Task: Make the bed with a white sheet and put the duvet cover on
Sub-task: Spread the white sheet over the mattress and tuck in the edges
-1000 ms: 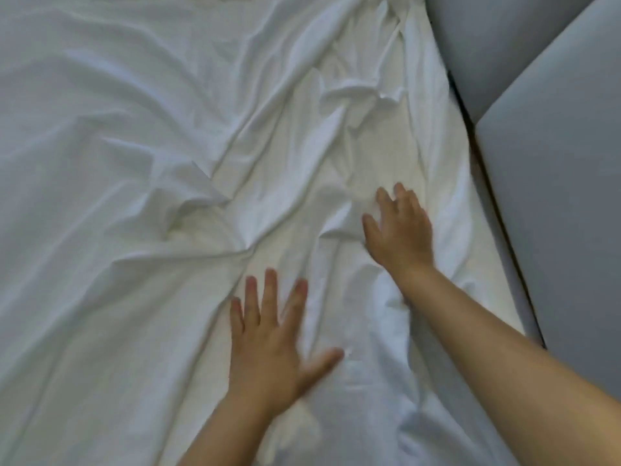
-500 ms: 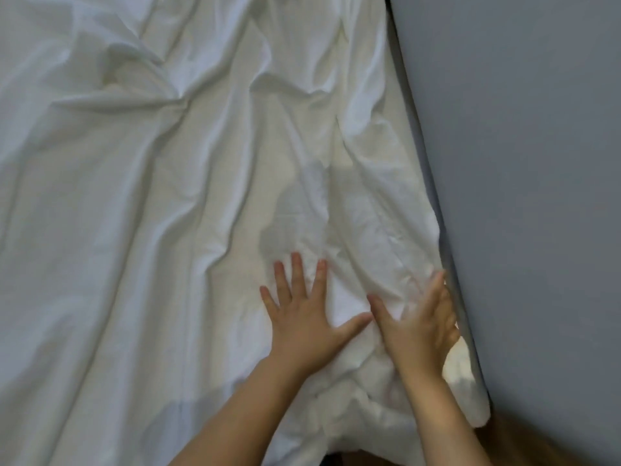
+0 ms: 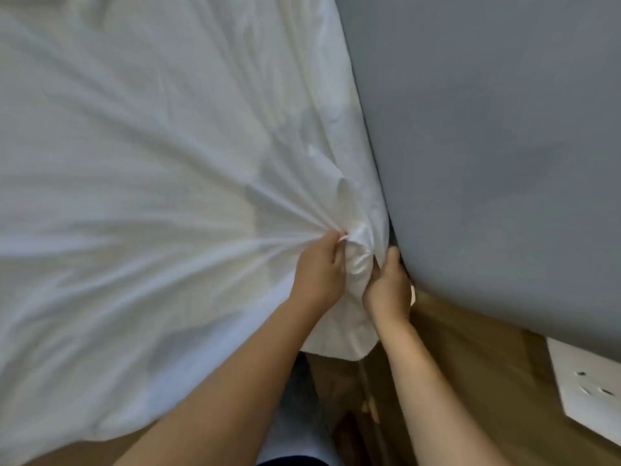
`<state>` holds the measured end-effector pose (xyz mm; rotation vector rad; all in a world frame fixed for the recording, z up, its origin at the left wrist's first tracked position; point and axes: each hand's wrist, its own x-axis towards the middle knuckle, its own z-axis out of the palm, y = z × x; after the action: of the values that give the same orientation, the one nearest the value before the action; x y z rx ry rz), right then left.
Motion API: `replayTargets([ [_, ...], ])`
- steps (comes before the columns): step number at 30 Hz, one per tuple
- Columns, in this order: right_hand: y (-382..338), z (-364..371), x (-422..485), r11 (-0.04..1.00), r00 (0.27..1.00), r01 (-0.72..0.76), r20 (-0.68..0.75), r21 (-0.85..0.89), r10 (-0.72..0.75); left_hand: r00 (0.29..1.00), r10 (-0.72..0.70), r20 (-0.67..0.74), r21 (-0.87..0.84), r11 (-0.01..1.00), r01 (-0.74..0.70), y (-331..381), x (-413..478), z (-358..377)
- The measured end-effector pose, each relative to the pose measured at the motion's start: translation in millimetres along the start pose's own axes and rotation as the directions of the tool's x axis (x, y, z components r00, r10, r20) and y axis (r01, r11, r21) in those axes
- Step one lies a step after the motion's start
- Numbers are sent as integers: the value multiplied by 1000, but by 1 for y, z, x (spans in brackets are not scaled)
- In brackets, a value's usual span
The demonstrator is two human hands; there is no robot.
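Note:
A white sheet covers the bed and fills the left of the head view. Its folds run tight toward one bunched corner at the bed's near right edge. My left hand grips the gathered cloth on the left of that bunch. My right hand grips it on the right, close against the grey headboard panel. A loose flap of the sheet hangs below my hands over the bed's edge. No duvet cover is in view.
The grey panel stands along the right side of the bed. Wooden floor shows below it. A white wall socket plate is at the lower right. My legs and a foot show at the bottom.
Both hands went from lying flat on the sheet to gripping its corner beside the grey panel. The sheet is now pulled taut, and my view has dropped to the bed's edge and floor.

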<state>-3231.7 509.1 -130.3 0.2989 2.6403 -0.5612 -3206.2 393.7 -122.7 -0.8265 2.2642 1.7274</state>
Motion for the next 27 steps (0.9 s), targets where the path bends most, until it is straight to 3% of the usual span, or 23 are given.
replayTargets([
  [2, 8, -3, -14, 964, 999, 46, 5, 263, -49, 992, 54, 113, -4, 999, -54, 8, -6, 18],
  [3, 13, -3, -25, 956, 995, 102, -26, 275, -99, 988, 85, 132, 28, 996, -89, 7, -6, 19],
  [5, 26, 2, -51, 968, 971, 238, -38, 81, -236, 974, 155, 167, 130, 975, -178, -2, -4, 5],
  [6, 31, 5, -61, 954, 956, 292, 28, -65, -290, 962, 192, 195, 189, 955, -229, -7, -5, -5],
  [8, 30, 13, -63, 898, 943, 317, 204, -306, -263, 928, 278, 248, 318, 881, -349, -18, -17, -26],
  [10, 15, 19, -48, 908, 940, 307, 240, -285, -242, 896, 309, 318, 447, 785, -429, -31, -32, -45],
  [13, -9, 11, -23, 887, 909, 402, 212, -229, -358, 927, 197, 319, 577, 736, -355, -50, -39, -54],
  [16, 6, -11, -10, 786, 913, 405, 158, -467, -376, 959, 107, 263, 581, 776, -245, -42, -36, -32],
  [19, 17, -19, -17, 696, 949, 313, 190, -647, -250, 961, 94, 261, 548, 805, -227, -33, -31, 1],
  [23, -26, -4, -27, 736, 972, 128, 232, -665, 40, 965, 29, 261, 400, 906, -135, -36, -26, -9],
  [25, -51, 0, -36, 755, 968, 185, 249, -629, -29, 968, 52, 246, 355, 924, -140, -43, -28, -40],
  [27, -76, 6, -48, 788, 932, 344, 290, -510, -219, 985, 71, 158, 379, 917, -127, -54, -32, -80],
])
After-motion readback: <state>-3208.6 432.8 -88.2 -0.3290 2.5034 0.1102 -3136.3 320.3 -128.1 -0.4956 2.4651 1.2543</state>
